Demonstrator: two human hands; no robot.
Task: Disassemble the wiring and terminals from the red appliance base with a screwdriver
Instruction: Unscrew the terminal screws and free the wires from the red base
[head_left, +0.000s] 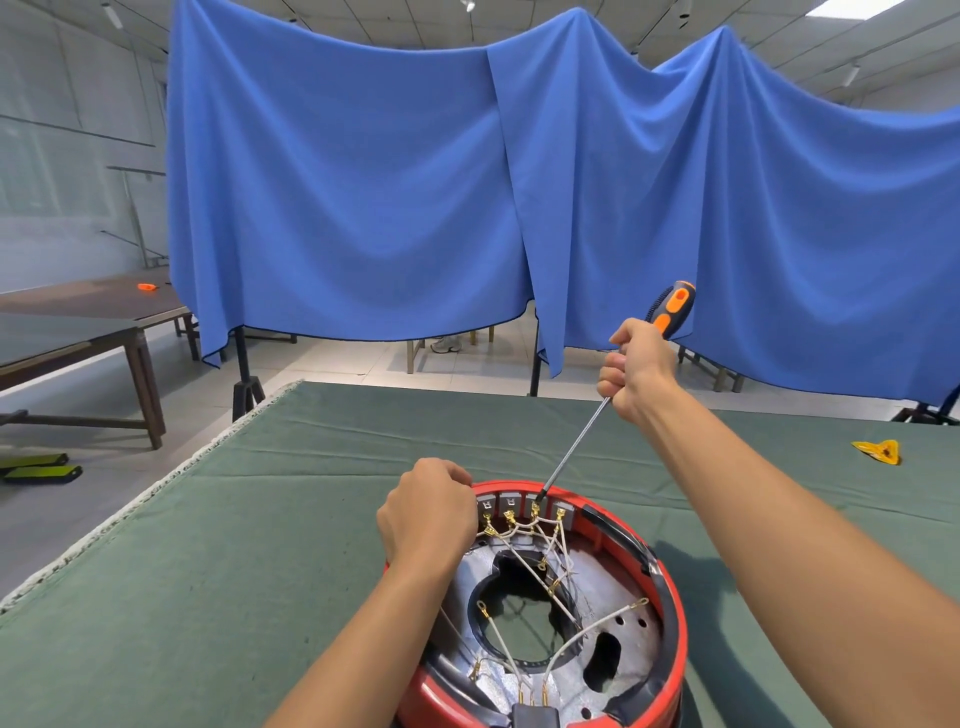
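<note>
Head view: screwdriver tip set at a terminal on the far rim of the red appliance base.

Low and centre-right in the frame, the red appliance base (670, 613) sits on the green-covered table (260, 545). The left hand (428, 512) is curled over the base's far-left rim, steadying it. The right hand (636, 371), right of centre, is clenched round the handle of the screwdriver (613, 395), whose shaft slants down-left to the row of grey terminal blocks (522, 504). White wires (524, 540) with gold terminals still run to that row, and others cross the metal plate to a black block at the near rim; a few ends lie loose. I judge the work early to midway, with most connections left.
</note>
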